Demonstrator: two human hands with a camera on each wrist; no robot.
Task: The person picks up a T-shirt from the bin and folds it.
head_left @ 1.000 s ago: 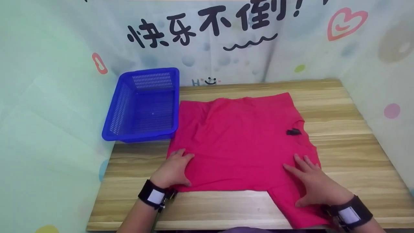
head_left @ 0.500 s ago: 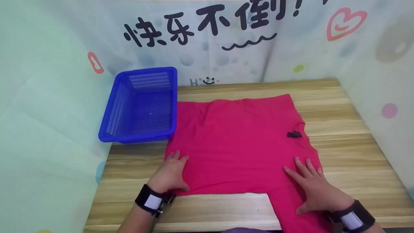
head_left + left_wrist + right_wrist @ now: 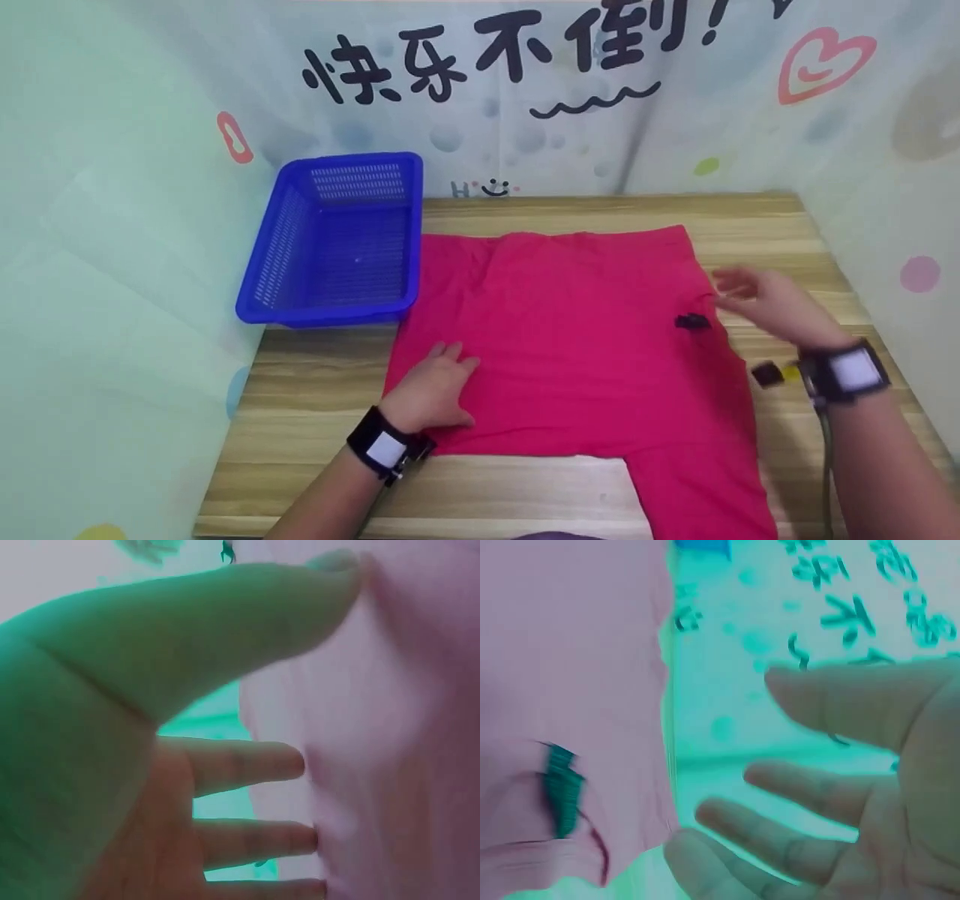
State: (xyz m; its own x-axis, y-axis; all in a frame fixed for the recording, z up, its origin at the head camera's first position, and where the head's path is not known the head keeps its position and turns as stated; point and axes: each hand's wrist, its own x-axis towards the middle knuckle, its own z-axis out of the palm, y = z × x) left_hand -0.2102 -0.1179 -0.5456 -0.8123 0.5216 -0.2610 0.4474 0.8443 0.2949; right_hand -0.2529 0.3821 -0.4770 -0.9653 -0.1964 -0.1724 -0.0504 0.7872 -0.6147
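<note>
Left hand (image 3: 429, 390): fingers and thumb spread apart, palm side down at the near-left part of a crimson T-shirt (image 3: 559, 337). In the left wrist view the thumb and fingertips meet the cloth; no pinch or fold between them is observed.

Right hand (image 3: 780, 304): thumb and fingers apart, lightly bent, nothing seen in the grasp. The fingertips point left, at the shirt's right edge by the far shoulder, just far of the black neck label (image 3: 691, 322). Contact with the cloth cannot be confirmed.

Governing relation, as judged: the shirt lies directly left of the right fingertips, its body's long axis running left to right, hem at left and neckline at right. The right hand is the nearer to the neckline and far shoulder; the left hand is at the hem end.

The shirt lies spread on a wood-grain tabletop (image 3: 540, 484), lightly wrinkled toward its far-left part. The near sleeve (image 3: 705, 495) extends toward the near edge; no far sleeve projects beyond the far side.

At far left, a blue perforated plastic basket (image 3: 417, 232) stands upright, its right side against or slightly over the shirt's far-left corner. Behind the tabletop hangs a printed backdrop (image 3: 450, 161) with black lettering.
</note>
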